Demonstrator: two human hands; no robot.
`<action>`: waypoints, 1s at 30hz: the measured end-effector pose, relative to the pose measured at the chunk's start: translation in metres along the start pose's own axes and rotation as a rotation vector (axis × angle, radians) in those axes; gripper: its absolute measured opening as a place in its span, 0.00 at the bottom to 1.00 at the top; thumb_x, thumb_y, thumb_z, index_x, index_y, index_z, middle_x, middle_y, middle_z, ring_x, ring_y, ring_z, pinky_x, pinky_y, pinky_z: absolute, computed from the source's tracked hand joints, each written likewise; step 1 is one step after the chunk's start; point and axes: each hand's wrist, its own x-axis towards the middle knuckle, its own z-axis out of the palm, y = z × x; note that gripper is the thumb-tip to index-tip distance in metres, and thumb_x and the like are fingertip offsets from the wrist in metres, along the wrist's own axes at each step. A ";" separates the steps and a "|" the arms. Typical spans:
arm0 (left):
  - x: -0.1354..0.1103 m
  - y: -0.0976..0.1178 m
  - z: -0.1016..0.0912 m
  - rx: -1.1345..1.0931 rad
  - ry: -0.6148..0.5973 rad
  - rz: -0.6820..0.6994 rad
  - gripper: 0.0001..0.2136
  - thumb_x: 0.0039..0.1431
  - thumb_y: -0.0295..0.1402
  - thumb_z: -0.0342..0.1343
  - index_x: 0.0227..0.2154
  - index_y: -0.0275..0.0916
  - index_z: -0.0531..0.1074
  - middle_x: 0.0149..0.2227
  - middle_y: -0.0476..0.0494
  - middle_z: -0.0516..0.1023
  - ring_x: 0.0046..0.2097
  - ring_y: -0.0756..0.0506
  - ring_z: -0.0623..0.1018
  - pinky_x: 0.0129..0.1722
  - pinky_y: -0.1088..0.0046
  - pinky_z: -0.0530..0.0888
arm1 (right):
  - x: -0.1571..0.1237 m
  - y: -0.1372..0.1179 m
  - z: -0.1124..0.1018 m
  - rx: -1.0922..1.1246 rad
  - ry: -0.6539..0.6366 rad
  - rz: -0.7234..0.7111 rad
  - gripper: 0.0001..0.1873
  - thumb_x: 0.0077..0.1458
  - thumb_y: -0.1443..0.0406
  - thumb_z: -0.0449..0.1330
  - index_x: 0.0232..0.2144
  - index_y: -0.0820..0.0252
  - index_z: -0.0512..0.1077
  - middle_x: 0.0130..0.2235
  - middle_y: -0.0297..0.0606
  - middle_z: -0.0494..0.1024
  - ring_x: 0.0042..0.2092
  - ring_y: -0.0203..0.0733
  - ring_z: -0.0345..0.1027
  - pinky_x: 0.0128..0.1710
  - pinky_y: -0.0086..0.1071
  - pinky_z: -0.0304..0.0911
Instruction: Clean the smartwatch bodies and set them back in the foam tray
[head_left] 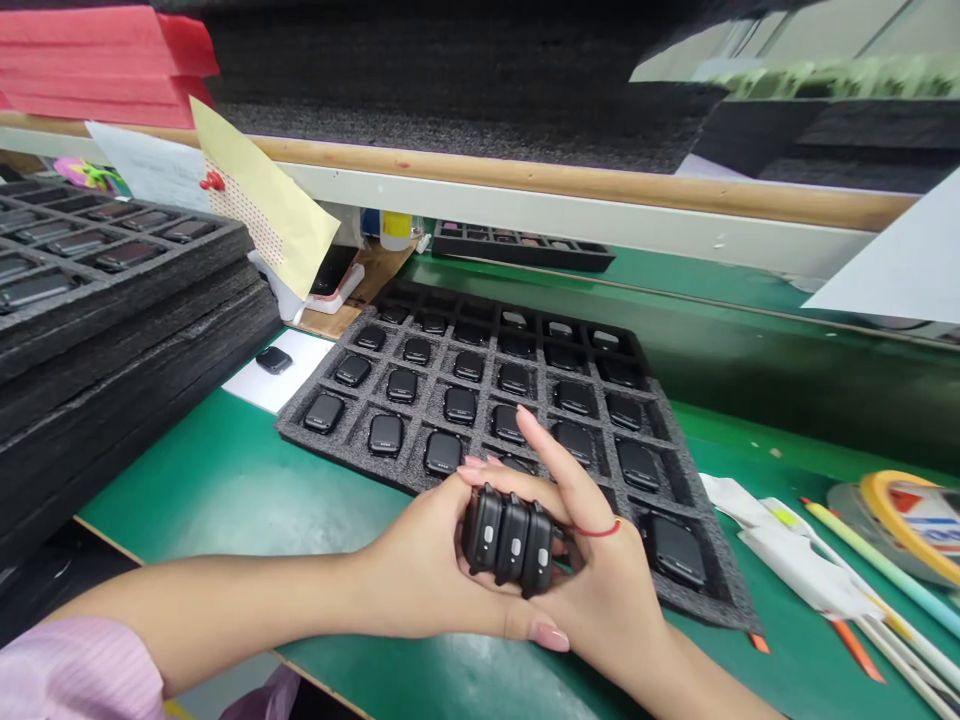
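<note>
My left hand [412, 560] and my right hand [611, 600] are cupped together near the front of the bench. Between them sit three black smartwatch cases [513, 540], side by side on edge, each with a small light oval on its visible side. My left fingers curl round them from the left. My right palm supports them from the right, with one finger stretched up and away. Behind my hands lies a dark foam tray [337, 453] of square pockets, many holding similar black watch cases [386, 434]. My hands hide part of its front row.
Stacked foam trays [142, 370] rise at the left. Beside them, a lone watch case [274, 360] rests on white paper [244, 385]. A shelf edge [525, 180] spans the back. Pens [885, 560] and a tape roll [915, 510] lie at the right.
</note>
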 end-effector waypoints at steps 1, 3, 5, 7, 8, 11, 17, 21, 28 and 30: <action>0.000 0.000 0.000 0.015 -0.001 -0.006 0.32 0.34 0.27 0.77 0.45 0.38 0.71 0.39 0.45 0.77 0.44 0.40 0.79 0.45 0.61 0.74 | 0.000 0.000 0.000 0.000 -0.001 -0.004 0.46 0.48 0.66 0.73 0.67 0.45 0.61 0.70 0.42 0.59 0.55 0.54 0.75 0.52 0.38 0.76; 0.000 0.001 -0.001 0.036 0.006 -0.015 0.32 0.34 0.27 0.78 0.45 0.38 0.71 0.40 0.44 0.77 0.44 0.41 0.78 0.44 0.63 0.74 | 0.000 -0.002 -0.001 -0.023 -0.012 -0.006 0.42 0.48 0.66 0.73 0.64 0.46 0.65 0.70 0.42 0.59 0.55 0.54 0.75 0.52 0.39 0.77; 0.000 0.001 -0.001 0.052 0.013 -0.013 0.33 0.33 0.27 0.78 0.45 0.38 0.70 0.40 0.45 0.77 0.43 0.41 0.78 0.43 0.64 0.74 | 0.001 -0.003 -0.001 -0.054 -0.026 -0.015 0.41 0.49 0.66 0.72 0.64 0.46 0.65 0.70 0.42 0.59 0.55 0.54 0.76 0.53 0.40 0.76; 0.001 0.001 -0.001 0.076 0.023 -0.007 0.33 0.33 0.27 0.78 0.45 0.38 0.70 0.39 0.45 0.77 0.43 0.42 0.78 0.43 0.65 0.74 | 0.002 -0.002 -0.002 -0.063 -0.024 -0.048 0.40 0.51 0.66 0.71 0.64 0.46 0.64 0.69 0.42 0.60 0.54 0.52 0.76 0.55 0.40 0.75; 0.001 0.001 -0.001 0.087 0.027 -0.003 0.33 0.33 0.27 0.78 0.45 0.38 0.71 0.40 0.45 0.77 0.43 0.42 0.78 0.43 0.65 0.74 | 0.002 -0.002 -0.002 -0.062 -0.022 -0.062 0.40 0.51 0.66 0.71 0.64 0.46 0.64 0.69 0.42 0.60 0.54 0.52 0.76 0.56 0.41 0.74; 0.002 0.001 -0.001 0.103 0.013 0.025 0.31 0.37 0.28 0.76 0.46 0.38 0.70 0.42 0.43 0.77 0.46 0.40 0.78 0.46 0.62 0.74 | 0.002 -0.001 -0.004 -0.071 -0.036 -0.053 0.42 0.51 0.65 0.72 0.65 0.48 0.63 0.69 0.44 0.61 0.54 0.54 0.76 0.57 0.43 0.73; 0.001 0.005 -0.007 0.204 -0.106 0.061 0.24 0.48 0.29 0.67 0.48 0.38 0.67 0.40 0.43 0.74 0.37 0.46 0.77 0.39 0.65 0.76 | 0.004 -0.001 -0.007 -0.062 -0.042 -0.097 0.43 0.51 0.65 0.72 0.66 0.45 0.62 0.69 0.42 0.62 0.55 0.54 0.74 0.57 0.41 0.73; 0.000 0.007 -0.011 0.169 -0.171 0.119 0.21 0.59 0.35 0.59 0.54 0.37 0.64 0.47 0.38 0.75 0.49 0.39 0.77 0.51 0.56 0.74 | 0.006 -0.003 -0.007 -0.095 -0.036 -0.106 0.45 0.50 0.68 0.71 0.67 0.47 0.58 0.68 0.45 0.63 0.55 0.54 0.75 0.57 0.42 0.73; 0.001 0.002 -0.011 0.316 -0.107 0.200 0.18 0.65 0.34 0.51 0.56 0.34 0.62 0.55 0.32 0.69 0.59 0.37 0.71 0.61 0.50 0.67 | 0.007 -0.004 -0.006 -0.152 -0.034 -0.134 0.40 0.52 0.66 0.69 0.65 0.50 0.61 0.67 0.48 0.65 0.54 0.54 0.76 0.59 0.43 0.72; 0.001 0.001 -0.010 0.235 -0.123 0.160 0.19 0.65 0.35 0.52 0.56 0.35 0.61 0.53 0.33 0.72 0.56 0.37 0.74 0.58 0.50 0.70 | 0.006 -0.004 -0.006 -0.147 -0.031 -0.128 0.40 0.52 0.65 0.69 0.65 0.51 0.60 0.67 0.49 0.64 0.53 0.54 0.76 0.58 0.44 0.73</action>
